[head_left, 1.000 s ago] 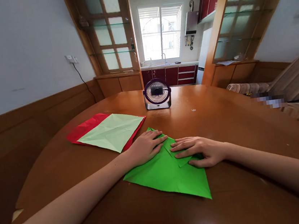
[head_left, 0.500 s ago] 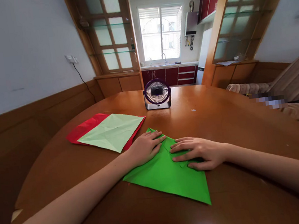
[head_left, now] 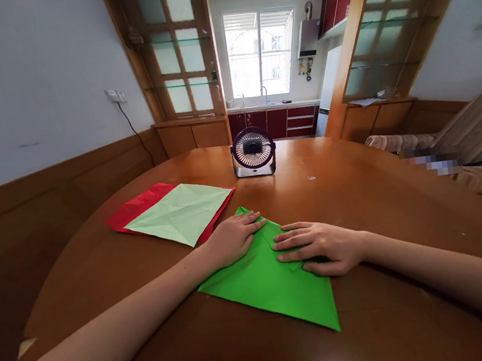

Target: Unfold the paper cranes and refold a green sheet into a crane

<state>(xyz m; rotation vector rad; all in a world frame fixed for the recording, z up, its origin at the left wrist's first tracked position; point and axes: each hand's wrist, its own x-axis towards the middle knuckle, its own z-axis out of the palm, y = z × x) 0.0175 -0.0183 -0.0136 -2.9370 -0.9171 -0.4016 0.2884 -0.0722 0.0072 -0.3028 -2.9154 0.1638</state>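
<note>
A bright green sheet of paper (head_left: 267, 288), folded so that its far end comes to a point, lies flat on the table before me. My left hand (head_left: 237, 236) rests open on its upper left edge, fingers stretched toward the right and close to the far tip. On the right edge my right hand (head_left: 322, 246) lies open, its fingers spread over the paper and pointing left. Creases show between the two hands. Parts of the sheet's side edges are hidden under the hands.
A pale green creased sheet (head_left: 178, 211) lies over red paper (head_left: 139, 207) to the left. Farther back, a small purple desk fan (head_left: 253, 149) stands on the wooden table (head_left: 369, 188). A striped armchair (head_left: 476, 128) is at the right.
Both hands stay on the green paper in almost the same place. The left fingers have shifted very slightly to the left.
</note>
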